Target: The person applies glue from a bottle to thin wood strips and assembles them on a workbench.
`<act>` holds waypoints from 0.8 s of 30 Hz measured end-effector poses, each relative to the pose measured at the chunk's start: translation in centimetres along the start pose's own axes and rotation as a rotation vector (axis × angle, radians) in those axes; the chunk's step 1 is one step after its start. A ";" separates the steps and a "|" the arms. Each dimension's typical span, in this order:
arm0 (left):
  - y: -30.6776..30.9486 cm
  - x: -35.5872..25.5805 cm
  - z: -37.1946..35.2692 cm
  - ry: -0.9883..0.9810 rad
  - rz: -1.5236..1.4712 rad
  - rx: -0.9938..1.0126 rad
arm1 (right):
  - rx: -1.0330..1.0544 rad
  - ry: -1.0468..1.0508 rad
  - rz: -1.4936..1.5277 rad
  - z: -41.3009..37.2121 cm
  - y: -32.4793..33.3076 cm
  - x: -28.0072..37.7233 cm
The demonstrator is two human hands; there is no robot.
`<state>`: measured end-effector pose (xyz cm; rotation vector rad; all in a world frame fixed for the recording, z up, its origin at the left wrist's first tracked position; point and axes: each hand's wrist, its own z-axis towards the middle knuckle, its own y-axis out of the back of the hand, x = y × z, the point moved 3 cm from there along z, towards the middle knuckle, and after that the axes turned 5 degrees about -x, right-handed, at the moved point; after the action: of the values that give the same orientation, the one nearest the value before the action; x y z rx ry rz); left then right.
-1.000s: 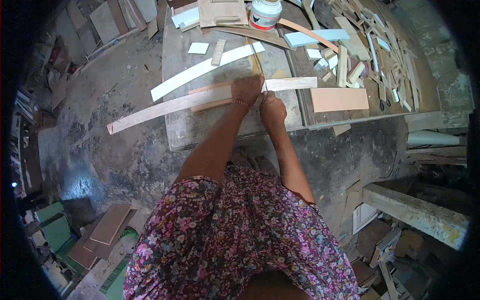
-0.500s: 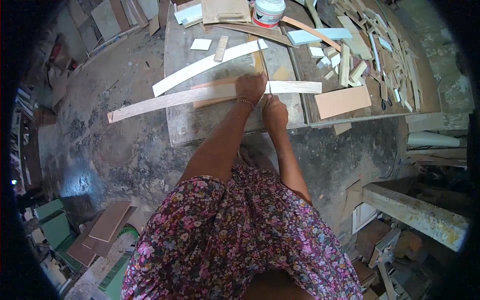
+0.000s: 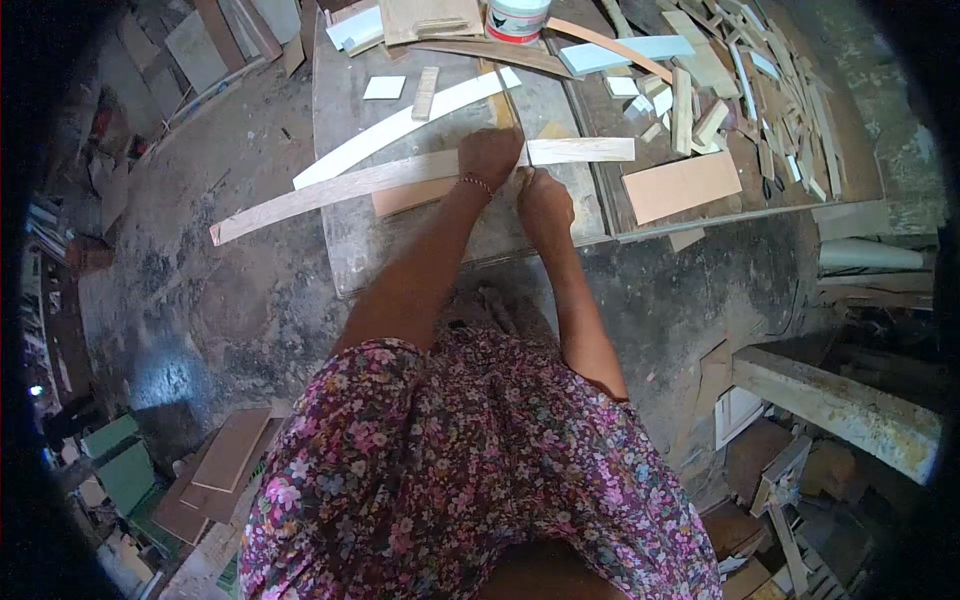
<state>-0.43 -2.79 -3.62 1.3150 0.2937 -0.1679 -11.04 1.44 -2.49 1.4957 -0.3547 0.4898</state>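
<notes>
A long, pale, slightly curved wooden strip [image 3: 350,187] lies across the worktable, its left end jutting past the table edge. My left hand [image 3: 488,157] is closed on it and presses down near the middle. Just right of that hand, a thin dark saw [image 3: 513,110], seen edge-on, crosses the strip. The near end of the saw sits in my closed right hand [image 3: 546,205], and its handle is hidden by the fingers. Under the strip is a flat tan board [image 3: 405,197]. Beyond it lies a white curved strip [image 3: 390,133] with a small wooden block [image 3: 425,94] on top.
A white tub [image 3: 516,18] stands at the table's far side. Right of my hands lie a peach-coloured board [image 3: 682,187], wood offcuts [image 3: 712,122] and scissors [image 3: 770,188]. A heap of thin sticks [image 3: 800,110] covers the right end. Boards [image 3: 232,447] lie at lower left.
The view has shifted a little, so the table and both hands appear higher and slightly further left. Both hands keep their hold on the strip and the saw.
</notes>
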 end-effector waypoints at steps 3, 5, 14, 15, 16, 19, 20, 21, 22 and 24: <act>-0.4 -0.3 -0.1 0.033 0.041 -0.042 | -0.017 -0.063 0.021 0.0 -0.7 -0.2; -0.4 -0.1 -0.1 0.045 0.088 -0.045 | 0.040 -0.064 -0.020 0.0 -0.8 0.0; -0.5 -0.1 -0.1 0.032 0.123 -0.036 | 0.027 -0.125 -0.001 0.7 -1.6 0.3; 0.3 -0.3 0.0 0.041 0.114 -0.037 | 0.017 -0.129 0.008 0.9 -1.8 0.3; 0.6 -0.4 -0.1 0.048 0.104 -0.035 | 0.025 -0.116 0.013 1.0 -1.9 0.2; -0.3 -0.1 0.1 0.018 0.170 -0.050 | 0.019 -0.075 0.035 1.1 -1.2 0.2; -0.6 -0.1 0.2 0.058 0.152 -0.034 | 0.001 -0.061 0.045 0.9 -0.6 0.3; -0.4 -0.1 0.3 0.097 0.136 -0.019 | -0.019 -0.045 0.057 0.5 -0.2 0.3; -0.3 -0.1 0.3 0.136 0.121 -0.008 | -0.002 -0.071 0.044 -0.4 0.1 0.1; -0.1 -0.2 0.3 0.140 0.054 -0.048 | 0.026 -0.111 0.013 -2.1 0.9 -0.5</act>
<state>-0.64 -3.09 -3.58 1.2883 0.3782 -0.0226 -12.05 3.46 -2.10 1.5506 -0.4465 0.4247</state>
